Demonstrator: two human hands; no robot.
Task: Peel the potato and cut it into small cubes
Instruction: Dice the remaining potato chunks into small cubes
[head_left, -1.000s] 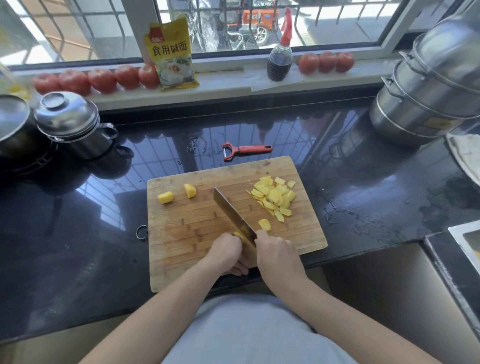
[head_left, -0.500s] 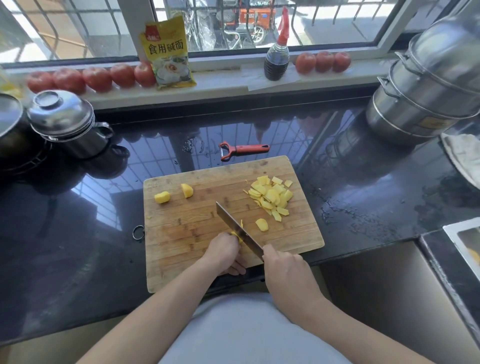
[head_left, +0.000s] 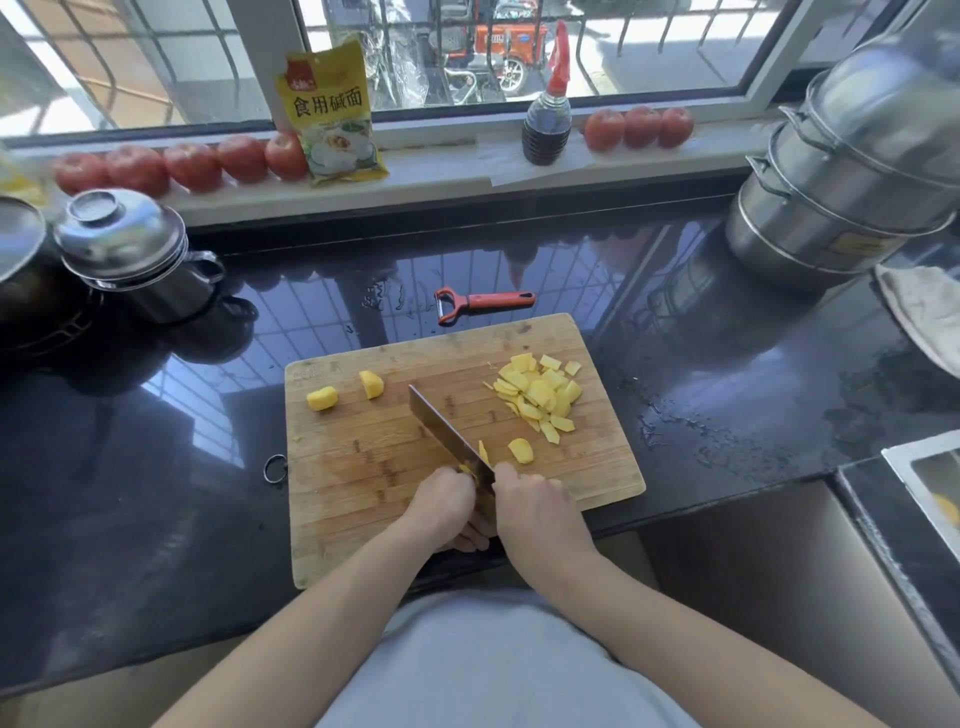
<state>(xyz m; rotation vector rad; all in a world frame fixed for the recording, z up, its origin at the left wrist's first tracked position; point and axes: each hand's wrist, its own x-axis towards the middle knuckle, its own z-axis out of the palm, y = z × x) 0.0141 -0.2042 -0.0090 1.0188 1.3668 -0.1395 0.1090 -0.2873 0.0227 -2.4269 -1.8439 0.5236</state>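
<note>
A wooden cutting board (head_left: 363, 483) lies on the black counter. My right hand (head_left: 535, 506) grips the handle of a cleaver (head_left: 441, 434), whose blade slants across the board's middle. My left hand (head_left: 444, 506) presses a small yellow potato piece (head_left: 467, 469) against the blade's near end; most of that piece is hidden. A thin slice (head_left: 483, 451) leans on the blade's right side and another slice (head_left: 520, 450) lies next to it. A pile of cut potato pieces (head_left: 537, 392) sits at the board's far right. Two potato chunks (head_left: 322, 398) (head_left: 372, 384) rest at the far left.
A red peeler (head_left: 480, 302) lies on the counter just behind the board. A lidded steel pot (head_left: 130, 249) stands at left, stacked steel steamers (head_left: 852, 171) at right. Tomatoes (head_left: 182, 166), a yellow packet (head_left: 332, 114) and a dark sauce bottle (head_left: 545, 124) line the windowsill. A sink edge (head_left: 924, 483) shows at right.
The cleaver has been lifted and brought down again through the potato piece under my left hand. A fresh thin slice now leans against the blade's right side.
</note>
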